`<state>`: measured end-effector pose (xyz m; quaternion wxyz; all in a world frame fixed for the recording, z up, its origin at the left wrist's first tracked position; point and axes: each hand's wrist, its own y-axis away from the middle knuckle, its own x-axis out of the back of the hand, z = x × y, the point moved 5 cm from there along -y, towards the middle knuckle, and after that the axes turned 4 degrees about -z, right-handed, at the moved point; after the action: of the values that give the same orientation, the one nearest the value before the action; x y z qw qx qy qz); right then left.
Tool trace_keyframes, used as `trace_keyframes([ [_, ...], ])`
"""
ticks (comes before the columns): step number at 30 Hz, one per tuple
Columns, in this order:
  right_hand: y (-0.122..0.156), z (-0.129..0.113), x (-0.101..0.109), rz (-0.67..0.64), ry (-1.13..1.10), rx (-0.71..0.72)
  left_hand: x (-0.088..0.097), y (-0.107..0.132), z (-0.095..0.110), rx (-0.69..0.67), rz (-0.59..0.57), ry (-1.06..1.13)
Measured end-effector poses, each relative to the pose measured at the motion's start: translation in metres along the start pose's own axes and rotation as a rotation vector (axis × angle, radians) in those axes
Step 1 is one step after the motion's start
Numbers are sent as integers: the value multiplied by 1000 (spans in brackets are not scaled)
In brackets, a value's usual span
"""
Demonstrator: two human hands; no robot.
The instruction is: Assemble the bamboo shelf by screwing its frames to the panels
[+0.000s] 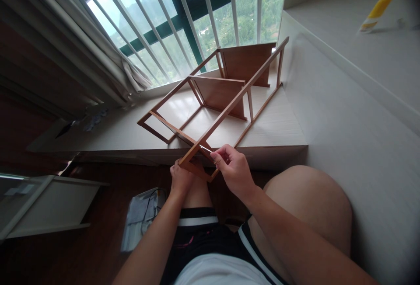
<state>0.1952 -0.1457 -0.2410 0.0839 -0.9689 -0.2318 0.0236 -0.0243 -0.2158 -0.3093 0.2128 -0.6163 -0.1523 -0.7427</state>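
A brown wooden shelf frame (226, 111) lies on its side across the white sill, its near end over the sill's front edge. Two brown shelf panels (220, 95) are fitted between its rails towards the window. My left hand (181, 179) is closed around the near lower corner of the frame. Between the thumb and fingers of my right hand (232, 169) is a thin silver rod (205, 148), which looks like a hex key. Its tip meets the near rail by a crossbar; my fingers hide the other end.
Behind the frame is a barred window (210, 18), with a grey curtain (108, 44) at left. A yellow-and-white tube-like object (376, 13) is on the white ledge at right. On the dark floor, a clear package with a cable (141, 219) lies beside my leg. A white cabinet (55, 206) stands left.
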Motion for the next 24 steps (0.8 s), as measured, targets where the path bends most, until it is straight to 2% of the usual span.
trace_keyframes([
  [5, 0, 2, -4, -35, -89, -45, 1, 0, 2, 5, 0, -10],
  [10, -3, 10, -14, -153, -439, -218, 0, 0, 1, 16, -3, -15],
  [14, -5, 9, -18, -225, -588, -315, 1, 0, 3, 17, 11, -21],
  [20, -5, 8, -20, -275, -560, -286, 0, -1, 0, -10, 12, 1],
  [24, -3, 11, -20, -249, -480, -217, -1, 0, -1, -23, 13, 5],
])
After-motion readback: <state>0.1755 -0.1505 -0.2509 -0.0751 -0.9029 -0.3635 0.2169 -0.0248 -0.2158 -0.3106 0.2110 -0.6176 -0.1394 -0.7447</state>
